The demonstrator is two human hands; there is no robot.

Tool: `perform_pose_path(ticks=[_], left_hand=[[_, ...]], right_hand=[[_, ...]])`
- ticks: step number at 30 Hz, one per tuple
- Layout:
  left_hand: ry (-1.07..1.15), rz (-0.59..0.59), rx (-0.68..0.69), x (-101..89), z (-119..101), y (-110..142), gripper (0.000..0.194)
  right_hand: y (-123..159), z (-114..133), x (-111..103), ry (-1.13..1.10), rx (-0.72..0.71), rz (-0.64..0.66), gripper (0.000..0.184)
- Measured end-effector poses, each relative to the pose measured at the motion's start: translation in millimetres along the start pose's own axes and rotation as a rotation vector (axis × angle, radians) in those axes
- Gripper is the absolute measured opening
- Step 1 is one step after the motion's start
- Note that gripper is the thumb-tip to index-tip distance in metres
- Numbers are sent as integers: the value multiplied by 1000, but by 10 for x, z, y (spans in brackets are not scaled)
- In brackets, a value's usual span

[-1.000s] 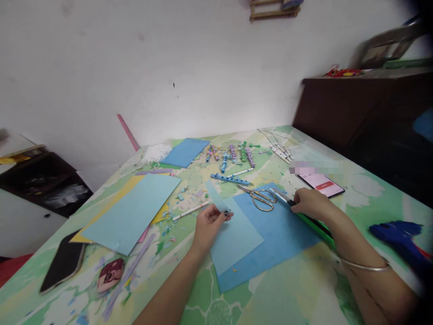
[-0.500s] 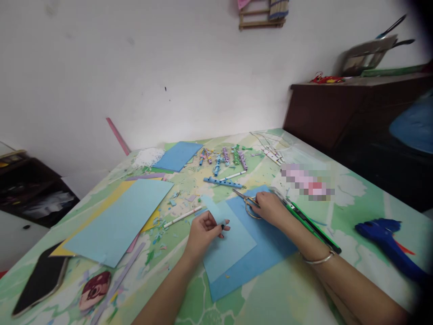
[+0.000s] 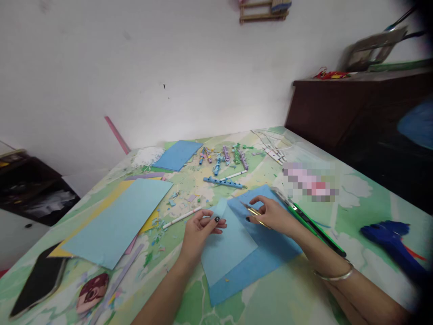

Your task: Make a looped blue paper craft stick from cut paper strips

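Note:
My left hand pinches the left edge of a pale blue paper sheet, which lies on a darker blue sheet on the table. My right hand is closed on gold-handled scissors, whose blades point left over the paper's upper corner. A green ruler with a dark strip lies just right of my right hand. A white pen lies left of my left hand.
A large light blue sheet over yellow paper lies at left with paper scraps. Small rolled paper flutes and another blue sheet sit farther back. A phone and a blue glue gun are at right, and a dark phone at front left.
My right hand left the ruler, moved left, took hold of the scissors and lifted them toward the pale sheet. My left hand kept its hold on the paper's edge.

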State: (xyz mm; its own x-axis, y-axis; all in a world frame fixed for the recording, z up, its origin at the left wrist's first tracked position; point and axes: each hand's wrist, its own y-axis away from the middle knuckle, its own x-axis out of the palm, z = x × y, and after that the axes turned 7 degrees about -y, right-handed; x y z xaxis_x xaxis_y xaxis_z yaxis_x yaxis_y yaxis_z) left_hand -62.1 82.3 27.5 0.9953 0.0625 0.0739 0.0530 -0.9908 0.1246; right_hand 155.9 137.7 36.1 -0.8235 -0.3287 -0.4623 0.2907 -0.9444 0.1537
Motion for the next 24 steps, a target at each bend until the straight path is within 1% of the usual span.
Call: perform_pose_path(ticks=[3, 5, 7, 9, 11, 14, 16, 19, 24], left_hand=[[96, -68, 15, -16, -17, 5, 30], [146, -87, 18, -15, -35, 12, 28], [184, -103, 21, -7, -58, 19, 26], [213, -121, 34, 3, -81, 26, 25], [227, -132, 50, 10, -100, 37, 23], [250, -128, 56, 17, -114, 55, 22], [259, -119, 45, 26, -111, 66, 21], [236, -95, 15, 51, -95, 82, 21], [194, -37, -18, 84, -88, 110, 20]], right_hand=[[55, 92, 57, -274, -47, 25, 38], [124, 141, 127, -401, -85, 104, 37], [201, 167, 217, -437, -104, 228, 37], [267, 177, 310, -404, -87, 338, 37], [309, 182, 388, -351, -66, 390, 37], [324, 175, 457, -313, -72, 417, 38], [316, 156, 477, -339, -75, 425, 37], [308, 128, 491, -380, -79, 415, 36], [312, 145, 509, -366, -75, 399, 38]])
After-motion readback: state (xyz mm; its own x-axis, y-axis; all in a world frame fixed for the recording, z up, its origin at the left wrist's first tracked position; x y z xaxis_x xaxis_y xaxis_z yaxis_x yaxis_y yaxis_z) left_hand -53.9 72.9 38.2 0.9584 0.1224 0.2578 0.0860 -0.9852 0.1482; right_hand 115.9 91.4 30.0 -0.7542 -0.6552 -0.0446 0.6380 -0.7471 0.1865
